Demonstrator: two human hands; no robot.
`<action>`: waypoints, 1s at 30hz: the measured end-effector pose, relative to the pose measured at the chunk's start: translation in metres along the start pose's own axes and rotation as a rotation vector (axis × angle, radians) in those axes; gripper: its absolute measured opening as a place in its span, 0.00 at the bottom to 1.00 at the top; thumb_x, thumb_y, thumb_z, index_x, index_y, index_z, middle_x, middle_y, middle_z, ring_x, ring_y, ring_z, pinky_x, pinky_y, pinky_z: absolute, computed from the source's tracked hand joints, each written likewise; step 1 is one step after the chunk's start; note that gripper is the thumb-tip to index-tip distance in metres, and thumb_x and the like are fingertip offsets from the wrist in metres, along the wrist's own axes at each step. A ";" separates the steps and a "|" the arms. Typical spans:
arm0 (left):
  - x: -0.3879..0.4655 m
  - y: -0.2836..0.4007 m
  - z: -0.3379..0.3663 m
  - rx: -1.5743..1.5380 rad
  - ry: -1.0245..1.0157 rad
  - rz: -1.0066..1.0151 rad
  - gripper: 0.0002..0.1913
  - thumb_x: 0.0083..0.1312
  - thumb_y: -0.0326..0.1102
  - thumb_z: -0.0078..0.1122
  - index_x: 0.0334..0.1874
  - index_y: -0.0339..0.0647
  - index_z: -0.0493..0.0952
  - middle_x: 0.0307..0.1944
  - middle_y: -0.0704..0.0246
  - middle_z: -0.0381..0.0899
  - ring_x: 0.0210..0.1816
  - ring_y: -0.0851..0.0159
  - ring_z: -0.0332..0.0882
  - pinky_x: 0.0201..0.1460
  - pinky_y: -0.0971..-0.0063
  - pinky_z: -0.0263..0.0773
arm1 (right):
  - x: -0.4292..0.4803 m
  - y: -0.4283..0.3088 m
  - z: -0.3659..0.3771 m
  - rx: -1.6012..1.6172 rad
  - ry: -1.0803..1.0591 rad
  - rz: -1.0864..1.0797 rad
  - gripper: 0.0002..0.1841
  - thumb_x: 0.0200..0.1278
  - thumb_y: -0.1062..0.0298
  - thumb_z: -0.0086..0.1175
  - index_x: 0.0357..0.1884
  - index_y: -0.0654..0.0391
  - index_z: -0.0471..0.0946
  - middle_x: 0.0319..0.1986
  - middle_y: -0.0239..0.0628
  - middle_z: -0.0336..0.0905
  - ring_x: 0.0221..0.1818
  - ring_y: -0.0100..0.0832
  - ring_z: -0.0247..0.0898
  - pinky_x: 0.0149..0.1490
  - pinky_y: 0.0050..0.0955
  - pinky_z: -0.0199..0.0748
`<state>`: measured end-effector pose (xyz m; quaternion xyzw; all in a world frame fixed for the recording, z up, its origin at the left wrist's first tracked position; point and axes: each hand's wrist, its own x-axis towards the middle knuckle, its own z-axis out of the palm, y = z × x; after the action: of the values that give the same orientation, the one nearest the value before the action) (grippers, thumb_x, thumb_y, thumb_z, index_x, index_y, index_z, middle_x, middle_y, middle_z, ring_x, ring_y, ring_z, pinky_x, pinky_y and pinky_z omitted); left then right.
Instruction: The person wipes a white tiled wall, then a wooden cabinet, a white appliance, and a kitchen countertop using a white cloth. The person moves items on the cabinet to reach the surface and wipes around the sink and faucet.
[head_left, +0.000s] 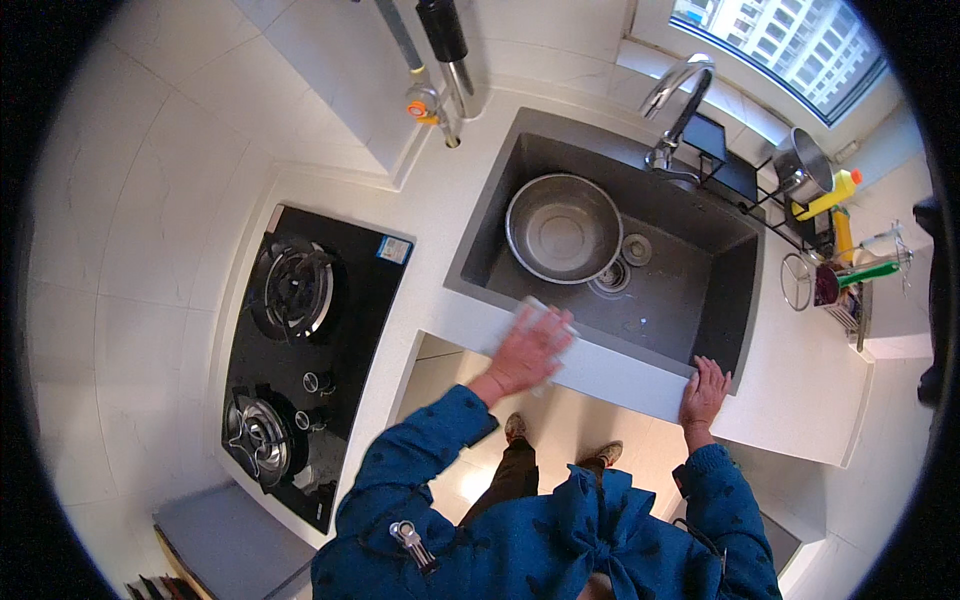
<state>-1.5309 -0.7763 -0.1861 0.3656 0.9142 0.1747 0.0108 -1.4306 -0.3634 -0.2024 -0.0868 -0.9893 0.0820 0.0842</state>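
My left hand (529, 349) presses a white cloth (534, 304) flat on the counter strip in front of the grey sink (517, 300); the hand is slightly blurred and covers most of the cloth. On the sink's front right edge rests my right hand (703, 390), its fingers over the rim and nothing seen in it. A round metal basin (564, 229) stands in the left part of the sink, beside the drain (611, 277). The chrome faucet (664, 150) rises behind the sink.
At the left is a black two-burner gas hob (360, 300). A black rack (761, 202) behind the sink's right side bears a metal pot (804, 169) and a yellow bottle (829, 196). Utensils with a green handle (870, 274) stand at the right. A pipe with an orange valve (421, 111) stands at the back.
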 end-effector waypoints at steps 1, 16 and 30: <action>-0.011 -0.029 -0.008 0.082 0.018 -0.072 0.30 0.67 0.48 0.60 0.71 0.52 0.71 0.81 0.65 0.55 0.83 0.55 0.48 0.83 0.41 0.41 | 0.000 0.000 0.000 0.006 -0.005 0.001 0.19 0.72 0.64 0.46 0.62 0.49 0.76 0.63 0.38 0.75 0.72 0.41 0.63 0.82 0.55 0.39; -0.108 -0.119 -0.070 0.194 0.055 -0.450 0.30 0.69 0.42 0.61 0.73 0.44 0.68 0.83 0.60 0.49 0.84 0.51 0.42 0.84 0.47 0.37 | 0.001 -0.002 -0.002 0.002 -0.065 0.046 0.17 0.73 0.65 0.44 0.59 0.50 0.77 0.61 0.39 0.75 0.71 0.41 0.62 0.82 0.55 0.39; 0.080 -0.223 -0.054 0.284 0.126 -0.405 0.28 0.75 0.49 0.54 0.74 0.49 0.69 0.83 0.59 0.47 0.83 0.50 0.42 0.82 0.41 0.37 | 0.004 -0.005 -0.005 -0.004 -0.091 0.048 0.18 0.70 0.65 0.45 0.58 0.52 0.76 0.60 0.40 0.74 0.71 0.42 0.62 0.82 0.56 0.37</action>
<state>-1.7460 -0.8889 -0.1993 0.1612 0.9830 0.0612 -0.0627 -1.4340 -0.3667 -0.1961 -0.1069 -0.9899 0.0857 0.0368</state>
